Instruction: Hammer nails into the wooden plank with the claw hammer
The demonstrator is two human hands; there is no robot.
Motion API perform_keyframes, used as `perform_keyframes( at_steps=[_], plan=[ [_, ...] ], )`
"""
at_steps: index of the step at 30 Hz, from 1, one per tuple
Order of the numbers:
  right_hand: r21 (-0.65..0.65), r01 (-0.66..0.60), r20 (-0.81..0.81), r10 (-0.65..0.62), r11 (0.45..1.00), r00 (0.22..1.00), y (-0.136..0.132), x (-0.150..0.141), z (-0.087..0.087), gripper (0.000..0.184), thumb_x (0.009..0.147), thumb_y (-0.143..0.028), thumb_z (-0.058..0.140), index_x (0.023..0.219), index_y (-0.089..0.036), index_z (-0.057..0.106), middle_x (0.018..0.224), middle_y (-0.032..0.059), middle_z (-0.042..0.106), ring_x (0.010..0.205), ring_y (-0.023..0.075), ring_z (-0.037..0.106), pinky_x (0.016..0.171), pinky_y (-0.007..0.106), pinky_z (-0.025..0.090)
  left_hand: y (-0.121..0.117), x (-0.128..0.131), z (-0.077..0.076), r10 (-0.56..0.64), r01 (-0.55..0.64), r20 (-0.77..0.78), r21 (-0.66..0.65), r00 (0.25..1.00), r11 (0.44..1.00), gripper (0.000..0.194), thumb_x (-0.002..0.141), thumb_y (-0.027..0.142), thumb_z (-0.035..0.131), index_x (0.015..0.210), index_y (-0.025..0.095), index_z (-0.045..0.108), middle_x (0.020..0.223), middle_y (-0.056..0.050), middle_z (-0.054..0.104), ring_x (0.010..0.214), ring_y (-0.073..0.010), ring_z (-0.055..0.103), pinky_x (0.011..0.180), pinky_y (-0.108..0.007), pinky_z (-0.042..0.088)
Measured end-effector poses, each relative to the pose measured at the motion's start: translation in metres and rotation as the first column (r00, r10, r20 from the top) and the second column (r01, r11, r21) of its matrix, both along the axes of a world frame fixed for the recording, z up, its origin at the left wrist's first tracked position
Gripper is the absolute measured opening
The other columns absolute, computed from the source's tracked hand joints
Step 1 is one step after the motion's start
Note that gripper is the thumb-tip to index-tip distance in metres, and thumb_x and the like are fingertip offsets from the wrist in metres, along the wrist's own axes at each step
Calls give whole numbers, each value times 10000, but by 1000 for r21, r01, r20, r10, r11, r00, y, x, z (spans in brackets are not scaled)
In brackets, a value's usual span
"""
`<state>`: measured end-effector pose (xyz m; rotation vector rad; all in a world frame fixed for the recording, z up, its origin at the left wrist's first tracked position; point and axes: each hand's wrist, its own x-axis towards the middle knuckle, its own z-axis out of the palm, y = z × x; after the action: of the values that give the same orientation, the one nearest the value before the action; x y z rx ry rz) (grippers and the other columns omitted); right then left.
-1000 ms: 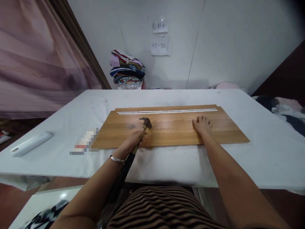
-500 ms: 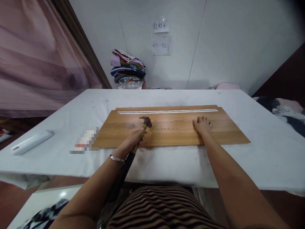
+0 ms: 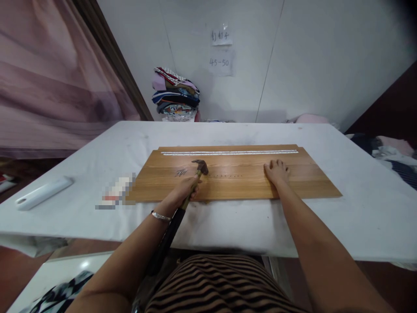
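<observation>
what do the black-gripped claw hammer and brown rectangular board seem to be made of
Black-gripped claw hammer: dark, dull head, probably steel; matte black grip, perhaps rubber or plastic. Brown rectangular board: wood or wood-look laminate; lengthwise grain and slight sheen fit both.

Indoor room set up as a makeshift workroom; can't tell if home or small workshop. Work side: big white-covered counter (image 3: 228, 228) with wooden board (image 3: 309, 178), hammer (image 3: 176, 221) and loose nails (image 3: 181, 172), plus handwritten paper signs (image 3: 221, 63), one reading 45-50, on the pale wall (image 3: 312, 56). Domestic side: pinkish curtain (image 3: 48, 82), stack of folded textiles (image 3: 176, 96) by the wall, more cloth (image 3: 389, 151) at far right.
</observation>
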<state>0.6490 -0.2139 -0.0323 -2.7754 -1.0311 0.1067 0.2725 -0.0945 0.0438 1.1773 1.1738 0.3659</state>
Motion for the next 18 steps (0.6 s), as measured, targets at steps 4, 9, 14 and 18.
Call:
perform_keyframes(
  at_steps=[4, 9, 14, 18],
  plan=[
    [13, -3, 0, 3, 1000, 1000, 0, 1, -1, 557, 1084, -462, 302, 1382, -148, 653, 1604, 224, 521, 1497, 356, 415, 1208, 574, 318, -2, 1, 4, 17, -17, -12, -8, 1000, 1000, 377, 1013, 507, 608, 986, 133, 649, 594, 41, 514, 389, -74, 397, 385, -200, 270],
    [17, -2, -6, 2, 1000, 1000, 0, 1, -1, 575, 1086, -481, 298, 1403, -146, 642, 1612, 225, 517, 1517, 362, 396, 1219, 585, 314, -3, 2, 6, 22, -21, 16, -8, 1000, 1000, 384, 1006, 522, 614, 989, 140, 648, 596, 46, 510, 386, -74, 395, 383, -201, 275],
    [16, -14, -2, 14, 1000, 1000, 0, 3, -3, 572, 1087, -479, 288, 1381, -153, 654, 1589, 226, 533, 1500, 357, 411, 1197, 580, 332, -2, 2, 3, 22, -22, -17, -16, 1000, 1000, 383, 998, 520, 617, 985, 139, 649, 582, 46, 507, 387, -76, 387, 381, -201, 267],
    [23, -11, 7, 11, 1000, 1000, 0, 3, -3, 566, 1084, -479, 294, 1375, -156, 657, 1583, 228, 536, 1497, 362, 414, 1195, 586, 329, -2, 0, 3, 19, -18, 29, -13, 999, 1000, 386, 989, 524, 632, 1014, 139, 648, 607, 46, 517, 391, -74, 396, 389, -203, 286]
  ],
)
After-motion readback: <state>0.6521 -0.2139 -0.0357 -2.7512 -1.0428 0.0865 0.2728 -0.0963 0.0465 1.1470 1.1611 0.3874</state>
